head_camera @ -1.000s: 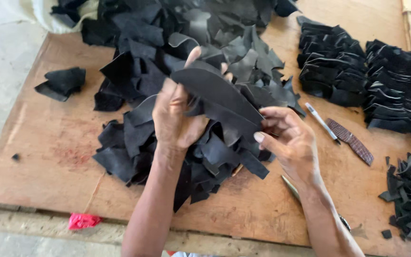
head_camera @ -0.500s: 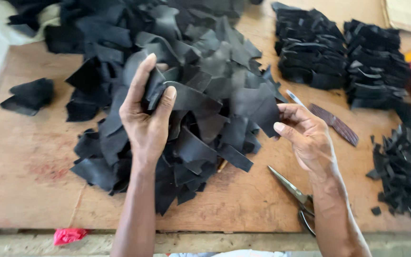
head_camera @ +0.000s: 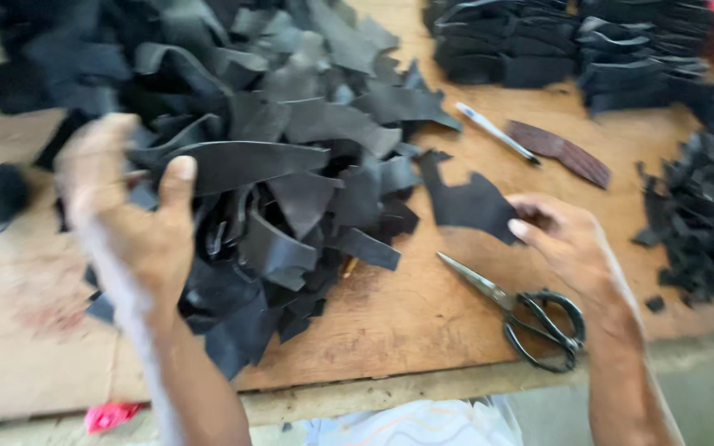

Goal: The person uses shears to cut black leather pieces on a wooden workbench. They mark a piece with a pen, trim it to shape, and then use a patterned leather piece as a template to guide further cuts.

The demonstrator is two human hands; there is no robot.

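Observation:
My left hand (head_camera: 130,219) is raised over the big heap of black leather scraps (head_camera: 291,124), thumb up, gripping a long curved black strip (head_camera: 237,161); the hand is blurred. My right hand (head_camera: 568,244) pinches a jagged black leather piece (head_camera: 468,202) just above the wooden board. Black-handled scissors (head_camera: 522,310) lie shut on the board right below my right hand.
The wooden board (head_camera: 406,314) bears a white pen (head_camera: 496,132), a brown patterned strip (head_camera: 559,153), neat stacks of black cut pieces (head_camera: 539,41) at the back right and loose scraps (head_camera: 704,206) at the right edge. A pink scrap (head_camera: 109,415) lies at the front edge.
My right hand has pulled a jagged piece away from the heap, to the right. My left hand has shifted left and lifted a long strip. The view has moved closer.

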